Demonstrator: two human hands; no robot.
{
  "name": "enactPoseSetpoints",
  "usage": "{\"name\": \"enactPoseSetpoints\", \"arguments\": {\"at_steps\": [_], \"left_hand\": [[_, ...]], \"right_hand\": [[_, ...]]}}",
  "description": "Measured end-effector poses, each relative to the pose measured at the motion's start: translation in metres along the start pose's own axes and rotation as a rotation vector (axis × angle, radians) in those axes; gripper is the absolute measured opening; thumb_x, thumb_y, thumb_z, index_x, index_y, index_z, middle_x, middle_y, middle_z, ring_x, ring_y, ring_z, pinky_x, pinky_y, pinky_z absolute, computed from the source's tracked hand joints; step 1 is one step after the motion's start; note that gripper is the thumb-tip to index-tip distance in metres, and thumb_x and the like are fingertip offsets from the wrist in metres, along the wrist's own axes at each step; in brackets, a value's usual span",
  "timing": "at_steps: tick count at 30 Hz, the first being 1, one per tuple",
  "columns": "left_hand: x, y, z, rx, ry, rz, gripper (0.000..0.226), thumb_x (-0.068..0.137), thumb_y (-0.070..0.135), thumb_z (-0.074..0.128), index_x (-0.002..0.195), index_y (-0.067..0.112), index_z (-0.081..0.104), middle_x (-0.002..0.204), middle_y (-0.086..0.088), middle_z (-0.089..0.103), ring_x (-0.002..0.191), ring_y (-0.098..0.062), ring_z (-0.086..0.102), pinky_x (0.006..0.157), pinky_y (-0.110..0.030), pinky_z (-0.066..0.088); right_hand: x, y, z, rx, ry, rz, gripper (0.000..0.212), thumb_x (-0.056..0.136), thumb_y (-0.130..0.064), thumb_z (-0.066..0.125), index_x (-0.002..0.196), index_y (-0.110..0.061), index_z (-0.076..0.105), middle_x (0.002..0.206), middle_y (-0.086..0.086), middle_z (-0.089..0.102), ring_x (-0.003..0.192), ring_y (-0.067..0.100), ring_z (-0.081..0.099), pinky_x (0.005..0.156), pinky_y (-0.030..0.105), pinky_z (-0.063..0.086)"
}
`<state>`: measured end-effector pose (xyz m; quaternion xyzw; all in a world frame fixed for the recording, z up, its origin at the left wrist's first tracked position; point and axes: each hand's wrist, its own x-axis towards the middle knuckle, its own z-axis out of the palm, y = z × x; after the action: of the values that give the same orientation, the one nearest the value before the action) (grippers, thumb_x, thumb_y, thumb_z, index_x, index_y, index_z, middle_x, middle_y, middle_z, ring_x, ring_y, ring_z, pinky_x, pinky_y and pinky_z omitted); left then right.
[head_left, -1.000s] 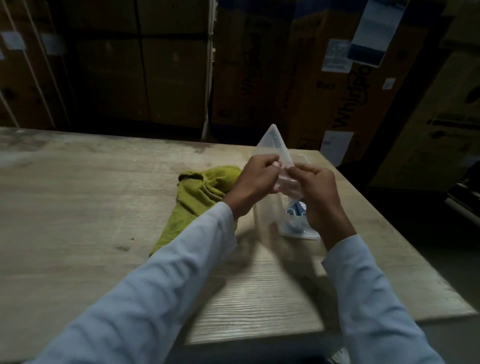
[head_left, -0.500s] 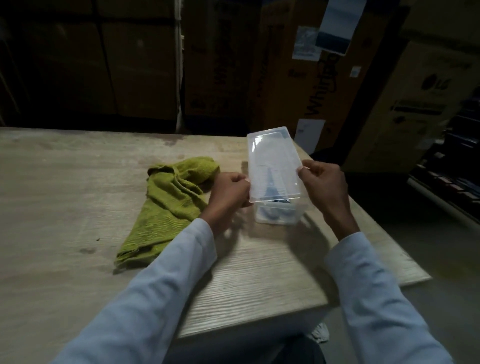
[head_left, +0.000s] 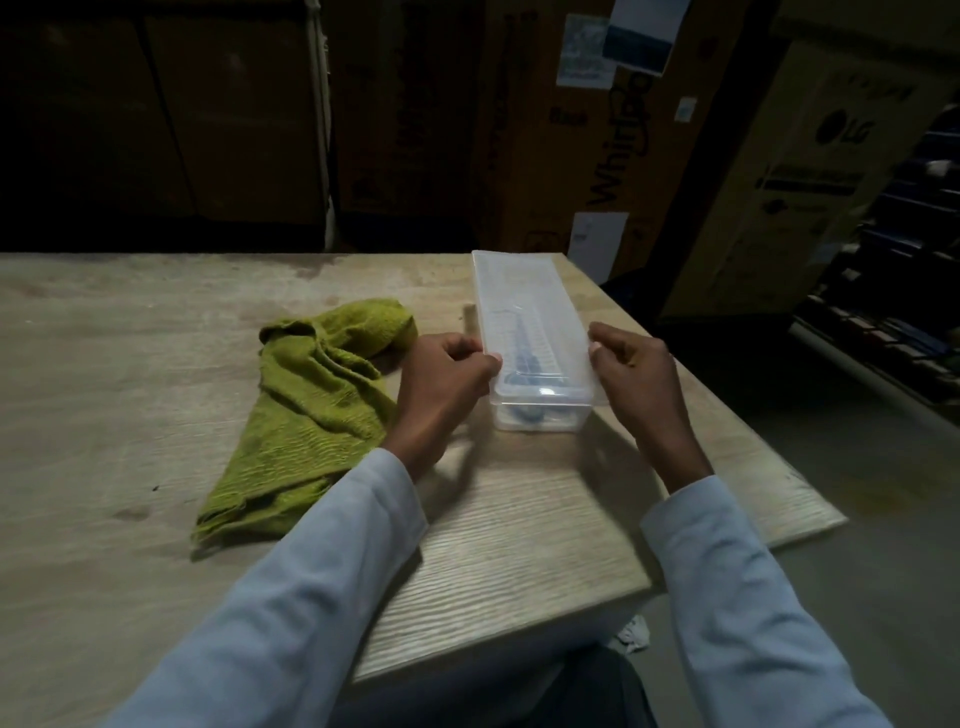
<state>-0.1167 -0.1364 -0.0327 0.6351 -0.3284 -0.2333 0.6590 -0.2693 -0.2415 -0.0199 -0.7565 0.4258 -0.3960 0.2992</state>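
In my view, a clear, smooth plastic box (head_left: 524, 306), a rough green woven cloth (head_left: 311, 400), a matt grainy wooden table (head_left: 130, 364).

The long rectangular clear plastic box (head_left: 566, 415) is colourless, and its flat plastic lid (head_left: 519, 291) is milky and frosted. Dark blue shapes (head_left: 522, 343) show dimly through both. The crumpled olive-green cloth towel (head_left: 317, 410) is yellowish in the light, its weave ribbed in fine wavy lines. The pale beige wooden table (head_left: 130, 364) has a close straight grain across its near part and darker brown stains at the far edge. The plain long fabric sleeves (head_left: 311, 597) are light grey-blue. The big brown cardboard cartons (head_left: 571, 156) bear black lettering and white paper labels (head_left: 584, 52); one label has a dark blue band.
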Motion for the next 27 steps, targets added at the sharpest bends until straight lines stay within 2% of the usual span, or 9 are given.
{"name": "enactPoseSetpoints", "arguments": {"at_steps": [4,6,11,14,16,18,20,24,27], "left_hand": [[0.002,0.001,0.002,0.011,0.013,0.020,0.018,0.080,0.003,0.066,0.070,0.018,0.068,0.072,-0.006,0.069,0.068,-0.022,0.065,0.068,-0.042,0.058],[0.009,-0.001,0.005,-0.006,0.020,-0.006,0.020,0.082,0.004,0.064,0.074,0.022,0.067,0.078,-0.006,0.071,0.073,-0.026,0.067,0.069,-0.041,0.058],[0.047,-0.010,0.010,-0.012,0.030,-0.077,0.011,0.087,0.021,0.068,0.079,0.014,0.070,0.087,-0.010,0.073,0.088,-0.033,0.070,0.083,-0.056,0.057],[0.080,-0.009,0.017,0.010,0.034,-0.081,0.025,0.090,0.029,0.066,0.099,0.005,0.069,0.091,-0.011,0.070,0.093,-0.029,0.068,0.085,-0.048,0.058],[0.104,-0.005,0.023,0.040,0.070,-0.073,0.049,0.092,0.036,0.063,0.119,-0.004,0.061,0.102,-0.027,0.066,0.101,-0.037,0.065,0.081,-0.047,0.055],[0.130,-0.003,0.027,0.056,0.080,-0.059,0.046,0.094,0.039,0.059,0.108,-0.005,0.062,0.092,-0.033,0.060,0.089,-0.041,0.064,0.074,-0.047,0.054],[0.152,-0.002,0.033,0.018,0.063,-0.073,0.029,0.096,0.035,0.057,0.089,0.007,0.063,0.080,-0.017,0.058,0.077,-0.028,0.058,0.069,-0.039,0.049],[0.189,-0.014,0.042,-0.098,0.062,-0.154,0.016,0.095,0.021,0.059,0.081,0.021,0.067,0.094,-0.004,0.068,0.098,-0.027,0.063,0.091,-0.046,0.052],[0.202,-0.030,0.040,-0.118,0.140,-0.144,0.009,0.089,0.020,0.065,0.085,0.022,0.073,0.100,-0.006,0.072,0.101,-0.029,0.066,0.092,-0.047,0.054]], "right_hand": [[0.004,0.008,-0.002,0.068,-0.028,0.001,0.035,0.094,-0.016,0.060,0.128,-0.012,0.063,0.120,-0.009,0.068,0.106,0.005,0.064,0.099,0.035,0.052],[0.014,0.010,-0.005,0.092,-0.046,0.038,0.038,0.090,-0.015,0.066,0.128,-0.010,0.064,0.122,-0.001,0.069,0.106,0.007,0.065,0.099,0.038,0.053],[0.056,0.007,-0.006,0.115,-0.065,0.063,0.038,0.087,-0.024,0.071,0.122,-0.010,0.067,0.112,0.004,0.072,0.100,0.012,0.068,0.090,0.040,0.057],[0.089,0.005,0.001,0.214,-0.131,0.094,0.033,0.090,-0.019,0.068,0.121,-0.005,0.067,0.108,0.007,0.071,0.097,0.017,0.067,0.083,0.034,0.057],[0.113,0.008,0.012,0.290,-0.155,0.167,0.027,0.091,-0.017,0.067,0.115,-0.003,0.069,0.105,0.009,0.072,0.100,0.024,0.068,0.082,0.035,0.057],[0.136,0.015,0.025,0.429,-0.136,0.279,0.025,0.092,-0.017,0.065,0.111,-0.001,0.069,0.101,0.011,0.073,0.104,0.030,0.068,0.085,0.039,0.057],[0.155,0.019,0.040,0.601,-0.111,0.406,0.027,0.094,-0.016,0.063,0.113,0.003,0.066,0.099,0.013,0.071,0.104,0.030,0.067,0.091,0.041,0.056],[0.169,0.026,0.070,0.675,-0.156,0.507,0.025,0.096,-0.029,0.060,0.093,-0.005,0.067,0.081,0.007,0.068,0.074,0.018,0.064,0.064,0.026,0.054],[0.175,0.032,0.086,0.581,-0.155,0.478,0.027,0.093,-0.038,0.062,0.097,-0.011,0.065,0.092,0.008,0.068,0.081,0.019,0.061,0.075,0.029,0.048]]}}
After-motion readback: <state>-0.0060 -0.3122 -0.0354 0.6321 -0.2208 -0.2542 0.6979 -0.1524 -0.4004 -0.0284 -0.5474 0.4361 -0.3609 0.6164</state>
